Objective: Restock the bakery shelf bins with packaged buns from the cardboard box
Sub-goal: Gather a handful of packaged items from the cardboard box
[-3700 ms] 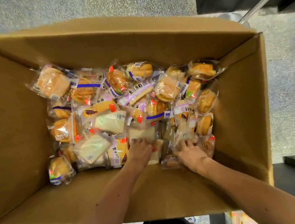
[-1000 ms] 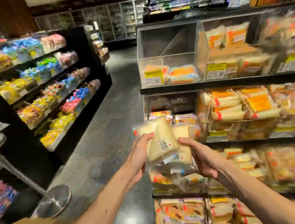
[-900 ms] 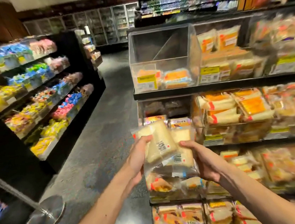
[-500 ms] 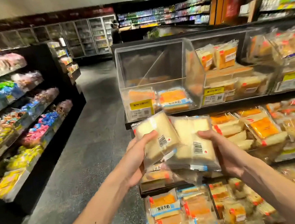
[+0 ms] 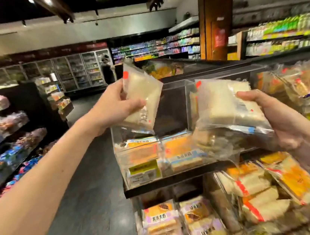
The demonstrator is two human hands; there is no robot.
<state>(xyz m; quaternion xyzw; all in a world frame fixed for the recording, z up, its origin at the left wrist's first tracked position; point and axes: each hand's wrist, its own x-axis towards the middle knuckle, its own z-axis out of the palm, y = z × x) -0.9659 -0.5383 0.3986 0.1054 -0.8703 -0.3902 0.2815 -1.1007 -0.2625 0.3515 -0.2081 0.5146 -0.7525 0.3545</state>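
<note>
Clear acrylic shelf bin (image 5: 174, 105) stands just beyond and between the hands. Left hand (image 5: 117, 104) pinches one pale clear-wrapped bun packet (image 5: 144, 99) raised at its top edge. Right hand (image 5: 279, 121), held apart, grips a stack of similar packets (image 5: 225, 104) nearby, likely so packets go in singly.

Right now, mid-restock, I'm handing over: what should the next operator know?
Left hand grips one pale bun packet, raised in front of the clear top-shelf bin.
Right hand holds a bunch of similar packets at the bin's right edge.
The bin is mostly empty, with a few packets at its bottom.
Nothing held is binned yet.
Left: place them. The cardboard box is out of view.
</note>
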